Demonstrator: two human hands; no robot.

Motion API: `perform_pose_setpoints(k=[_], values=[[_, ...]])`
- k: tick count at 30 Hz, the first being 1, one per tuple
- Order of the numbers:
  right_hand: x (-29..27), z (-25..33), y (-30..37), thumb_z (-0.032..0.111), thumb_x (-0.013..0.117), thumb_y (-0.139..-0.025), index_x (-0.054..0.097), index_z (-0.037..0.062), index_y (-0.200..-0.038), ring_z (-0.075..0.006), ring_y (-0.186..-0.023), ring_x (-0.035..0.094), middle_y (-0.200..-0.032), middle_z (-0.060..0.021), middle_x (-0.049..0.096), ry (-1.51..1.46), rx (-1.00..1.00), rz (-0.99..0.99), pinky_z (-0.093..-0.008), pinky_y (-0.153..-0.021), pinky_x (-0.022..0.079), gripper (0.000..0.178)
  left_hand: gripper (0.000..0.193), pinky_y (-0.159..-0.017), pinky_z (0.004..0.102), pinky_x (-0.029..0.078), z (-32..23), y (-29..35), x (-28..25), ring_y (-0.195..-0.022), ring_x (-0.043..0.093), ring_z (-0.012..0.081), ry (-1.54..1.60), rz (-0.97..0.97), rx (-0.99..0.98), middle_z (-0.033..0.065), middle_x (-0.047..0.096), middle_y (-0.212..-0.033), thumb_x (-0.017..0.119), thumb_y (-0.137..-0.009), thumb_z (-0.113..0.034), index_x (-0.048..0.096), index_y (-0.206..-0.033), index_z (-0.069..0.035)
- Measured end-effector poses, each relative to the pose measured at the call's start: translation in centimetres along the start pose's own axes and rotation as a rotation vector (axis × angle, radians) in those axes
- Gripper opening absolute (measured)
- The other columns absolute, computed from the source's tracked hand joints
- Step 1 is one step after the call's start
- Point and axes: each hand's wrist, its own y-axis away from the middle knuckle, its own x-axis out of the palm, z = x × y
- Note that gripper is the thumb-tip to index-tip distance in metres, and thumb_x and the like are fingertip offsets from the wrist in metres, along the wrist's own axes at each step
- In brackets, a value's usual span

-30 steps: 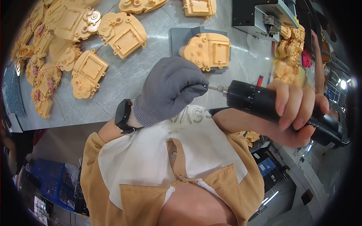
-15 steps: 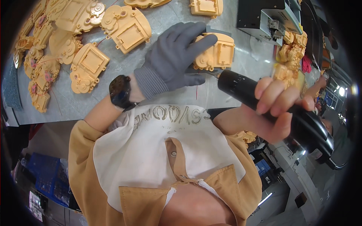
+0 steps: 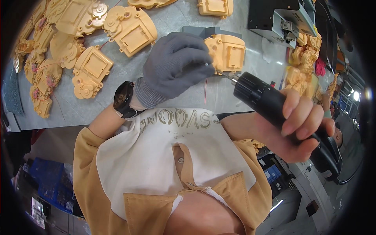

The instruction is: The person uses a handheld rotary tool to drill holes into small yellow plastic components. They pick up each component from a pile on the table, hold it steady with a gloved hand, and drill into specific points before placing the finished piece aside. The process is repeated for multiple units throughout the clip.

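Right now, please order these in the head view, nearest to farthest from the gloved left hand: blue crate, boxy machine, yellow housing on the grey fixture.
1. Yellow housing, just right of the gloved left hand.
2. Boxy machine, upper right.
3. Blue crate, lower left.

Gloved left hand [image 3: 176, 64], fingers [image 3: 197, 72] bunched; bare right hand [image 3: 299, 127], fingers curled

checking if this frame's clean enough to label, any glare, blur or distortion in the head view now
Head view: small glare spots on the metal tabletop; a lamp near the right rim looks blown out; fisheye leaves black corners; the black power screwdriver looks fairly sharp, far background softer.
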Motion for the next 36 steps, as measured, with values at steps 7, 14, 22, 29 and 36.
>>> perform_pose_setpoints(k=[7,14,22,29,36], values=[[0.6,-0.5,-0.1,0.018,0.053,-0.079,0.048,0.0085,-0.107,-0.0098,-0.056,0.045,-0.071,0.0014,0.045,0.024,0.048,0.091,-0.0280,-0.062,0.035,0.030,0.026,-0.070,0.0327,0.044,-0.7,0.2,-0.5,-0.083,0.057,0.0219,-0.160,0.004,0.056,0.0028,0.059,-0.084,0.075,-0.061,-0.014,0.061,-0.083,-0.010],[0.6,-0.3,-0.3,0.017,0.053,-0.079,0.047,0.0074,-0.109,-0.0103,-0.057,0.044,-0.071,0.0006,0.044,0.049,0.109,0.160,-0.0284,-0.060,0.033,0.031,0.026,-0.072,0.0327,0.042,-1.0,0.5,-0.6,-0.085,0.056,0.0219,-0.227,-0.018,0.080,0.0017,0.059,-0.085,0.075,-0.060,-0.016,0.060,-0.081,-0.011],[0.6,-0.6,-0.3,0.016,0.054,-0.079,0.046,0.0071,-0.109,-0.0105,-0.058,0.045,-0.072,0.0006,0.044,-0.035,0.131,0.136,-0.0282,-0.062,0.033,0.033,0.034,-0.074,0.0332,0.043,-0.8,0.5,-0.7,-0.087,0.056,0.0227,-0.222,-0.037,0.106,0.0022,0.059,-0.089,0.076,-0.059,-0.015,0.059,-0.088,-0.011],[0.1,-0.4,-0.3,0.015,0.054,-0.078,0.046,0.0072,-0.109,-0.0107,-0.059,0.045,-0.072,0.0005,0.045,-0.029,0.153,0.132,-0.0286,-0.063,0.034,0.032,0.048,-0.071,0.0317,0.039,-0.5,0.4,-0.3,-0.081,0.054,0.0196,-0.287,-0.083,0.134,-0.0001,0.057,-0.088,0.076,-0.058,-0.029,0.057,-0.099,-0.015],[-0.3,-0.2,-0.1,0.016,0.054,-0.078,0.047,0.0081,-0.108,-0.0103,-0.059,0.045,-0.072,0.0003,0.045,-0.005,0.124,0.099,-0.0284,-0.063,0.034,0.032,0.068,-0.077,0.0337,0.039,-0.7,0.5,-0.1,-0.090,0.052,0.0222,-0.261,-0.056,0.050,0.0038,0.054,-0.101,0.078,-0.054,-0.035,0.052,-0.113,-0.013]])
